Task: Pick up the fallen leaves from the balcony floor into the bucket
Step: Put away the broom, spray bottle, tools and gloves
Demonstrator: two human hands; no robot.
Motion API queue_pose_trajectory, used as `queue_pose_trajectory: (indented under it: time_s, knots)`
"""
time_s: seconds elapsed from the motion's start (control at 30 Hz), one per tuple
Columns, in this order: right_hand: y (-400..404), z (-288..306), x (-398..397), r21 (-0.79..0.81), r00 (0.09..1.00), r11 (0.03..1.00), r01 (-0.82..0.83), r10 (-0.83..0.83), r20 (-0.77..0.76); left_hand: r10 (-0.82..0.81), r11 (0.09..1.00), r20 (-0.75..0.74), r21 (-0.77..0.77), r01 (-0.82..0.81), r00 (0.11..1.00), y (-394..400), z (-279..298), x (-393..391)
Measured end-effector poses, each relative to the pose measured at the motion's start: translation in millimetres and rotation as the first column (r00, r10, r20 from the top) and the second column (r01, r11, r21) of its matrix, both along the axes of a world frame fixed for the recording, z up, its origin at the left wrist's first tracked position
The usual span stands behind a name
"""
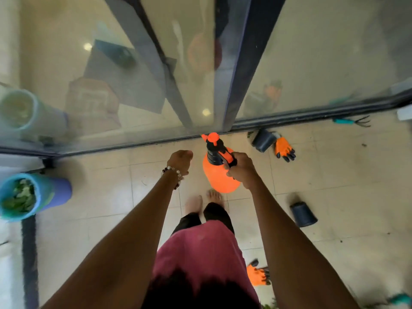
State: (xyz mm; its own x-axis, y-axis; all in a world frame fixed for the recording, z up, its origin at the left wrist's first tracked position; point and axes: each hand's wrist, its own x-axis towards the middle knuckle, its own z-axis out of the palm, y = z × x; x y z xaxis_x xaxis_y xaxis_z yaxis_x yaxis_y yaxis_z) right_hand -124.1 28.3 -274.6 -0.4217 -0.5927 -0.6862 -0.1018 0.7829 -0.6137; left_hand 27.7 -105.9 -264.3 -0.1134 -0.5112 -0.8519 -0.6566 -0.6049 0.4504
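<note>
Leaves lie heaped green inside the blue bucket, which stands at the far left edge of the tiled balcony floor, close to the track of the glass sliding door. A few small dark specks dot the tiles at the right; whether they are leaves cannot be told.

The right hand is curled round the black-and-orange trigger handle of an orange spray bottle, holding it above the floor just short of the door track. The left hand hangs beside the bottle, not touching it, its fingers loosely curled and holding nothing; a bead bracelet circles the wrist.

Along the door's bottom rail to the right lie a tipped dark pot, touching an orange glove with black fingertips, and farther along a small hand rake with a teal handle. A second dark pot lies on its side right of the person's bare feet, and another orange glove lies near the lower edge, behind the right arm. Between the bucket and the feet the tiles run as one open stretch; a dark strip runs down the left edge below the bucket.
</note>
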Motion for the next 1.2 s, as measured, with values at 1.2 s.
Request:
queue_pose_trajectory:
  time_s: [1.2]
  knots:
    - [-38.3, 181.5, 503.3, -0.154, 0.044, 0.004, -0.988, 0.965, -0.259, 0.846, -0.292, -0.456, 0.032, -0.956, -0.274, 201.3, 164.3, 470.1]
